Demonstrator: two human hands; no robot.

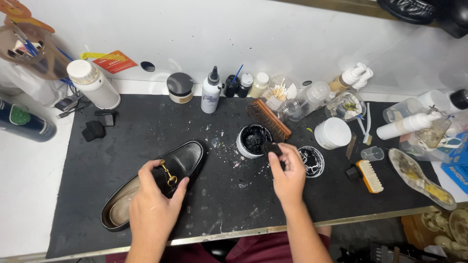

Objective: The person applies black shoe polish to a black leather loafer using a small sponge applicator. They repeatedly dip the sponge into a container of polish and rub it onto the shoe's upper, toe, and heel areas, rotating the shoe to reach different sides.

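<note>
A black loafer (183, 158) with a gold metal bit lies on the black mat, toe pointing up and right. My left hand (153, 199) grips it across the middle, fingers over the vamp beside the gold bit. My right hand (288, 171) pinches a small dark applicator pad (271, 147) at the rim of an open round jar of black polish (253, 140). The jar's lid (312, 161) lies face up just right of my right hand.
A brown wooden brush (268, 120) lies behind the jar. A white tub (332, 133), a small pale-bristled brush (368, 176), an insole (421, 178), and several bottles and jars line the mat's back and right. A large white container (93, 84) stands at back left.
</note>
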